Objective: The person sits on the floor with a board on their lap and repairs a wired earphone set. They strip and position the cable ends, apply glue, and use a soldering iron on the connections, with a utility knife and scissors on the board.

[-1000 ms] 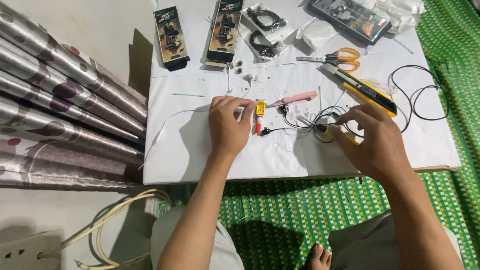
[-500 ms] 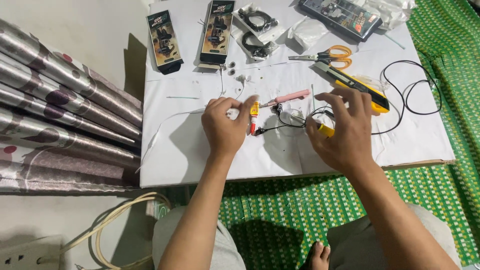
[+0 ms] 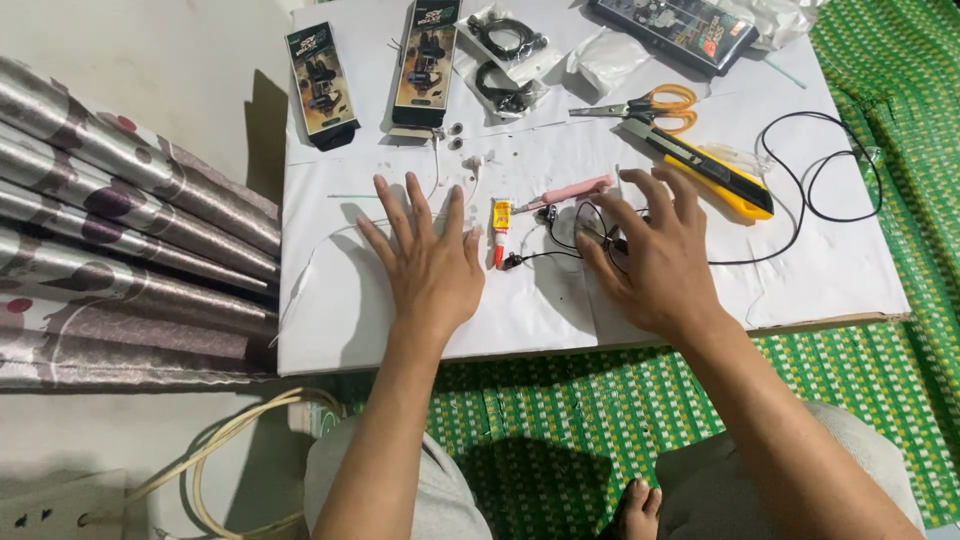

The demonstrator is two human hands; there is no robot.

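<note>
We keep our left hand (image 3: pixel 432 262) flat on the white counter (image 3: pixel 340 310), fingers spread and holding nothing, steadying the sheet. Our right hand (image 3: pixel 655 262) rests loosely open, fingertips on the black earphone cable (image 3: pixel 560 240) beside the small glue tube (image 3: pixel 500 222). Working well here means light, careful pressure so the thin wire doesn't slip or kink.

Left hand (image 3: pixel 432 262): flat, palm down, fingers spread toward 12 o'clock. Right hand (image 3: pixel 655 260): palm down, fingers spread toward 11 o'clock.
</note>
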